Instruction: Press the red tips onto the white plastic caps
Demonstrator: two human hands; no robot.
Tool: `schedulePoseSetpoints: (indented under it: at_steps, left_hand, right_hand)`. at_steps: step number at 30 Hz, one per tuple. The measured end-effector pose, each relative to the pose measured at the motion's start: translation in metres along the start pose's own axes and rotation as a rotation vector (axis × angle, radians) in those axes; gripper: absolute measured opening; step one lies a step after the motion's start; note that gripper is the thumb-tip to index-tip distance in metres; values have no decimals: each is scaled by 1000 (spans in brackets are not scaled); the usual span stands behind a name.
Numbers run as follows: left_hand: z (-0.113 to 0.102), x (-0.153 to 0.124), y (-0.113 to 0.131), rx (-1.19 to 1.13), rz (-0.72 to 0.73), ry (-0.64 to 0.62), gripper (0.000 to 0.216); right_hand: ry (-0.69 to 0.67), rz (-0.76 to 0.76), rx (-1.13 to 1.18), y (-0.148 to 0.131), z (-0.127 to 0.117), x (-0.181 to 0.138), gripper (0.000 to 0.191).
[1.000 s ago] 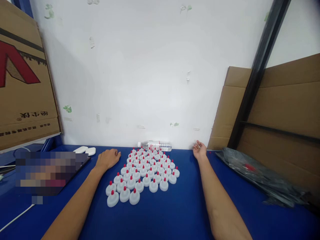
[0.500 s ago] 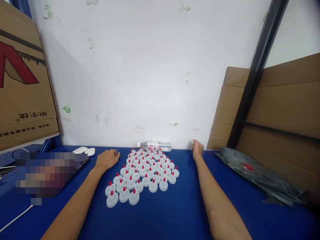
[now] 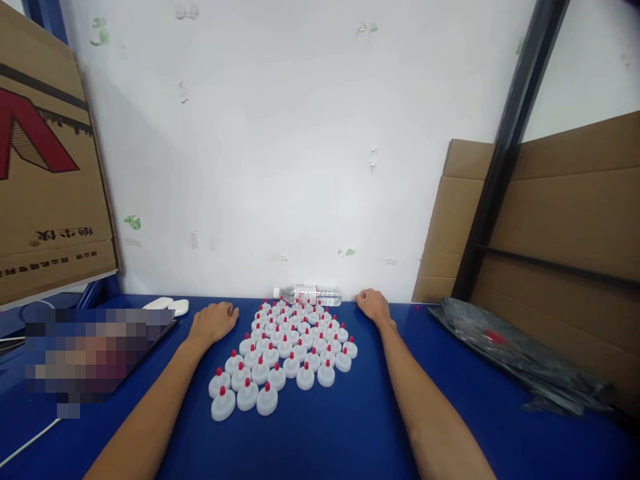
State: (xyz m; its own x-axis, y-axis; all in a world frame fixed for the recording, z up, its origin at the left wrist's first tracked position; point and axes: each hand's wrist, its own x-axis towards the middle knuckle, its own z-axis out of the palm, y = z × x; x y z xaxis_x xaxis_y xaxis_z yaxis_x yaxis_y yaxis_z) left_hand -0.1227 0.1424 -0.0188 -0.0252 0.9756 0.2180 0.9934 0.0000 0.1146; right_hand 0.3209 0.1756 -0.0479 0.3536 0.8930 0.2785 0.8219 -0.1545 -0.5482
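Several white caps with red tips [image 3: 285, 350] stand in rows on the blue table [image 3: 330, 433]. My left hand [image 3: 214, 320] rests palm down on the table just left of the caps, its fingers loosely curled and holding nothing. My right hand [image 3: 373, 306] lies at the far edge by the wall, right of the caps, fingers curled under; whether it holds anything is hidden. A clear plastic water bottle [image 3: 310, 294] lies on its side against the wall, between the two hands and behind the caps.
A cardboard box [image 3: 45, 180] stands at the left, and cardboard sheets [image 3: 565, 220] lean at the right behind a black post [image 3: 505, 153]. Dark plastic bags [image 3: 515, 353] lie on the table's right side. Two small white objects [image 3: 167, 305] and a white cable [image 3: 30, 437] sit at the left.
My right hand has slid left along the far edge toward the bottle and turned from palm up to knuckles up. The left hand has stayed put.
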Motion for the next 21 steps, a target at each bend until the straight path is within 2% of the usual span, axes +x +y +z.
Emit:
schedulePoseSetpoints:
  at_steps: [8,21]
  left_hand:
    - [0,0,-1,-4,-1,3,38]
    - [0,1,-2,-8,7,-6,39]
  right_hand:
    - [-77,-7,-108,2,0,2,30]
    - [-61,8,-29,11,0,7,32]
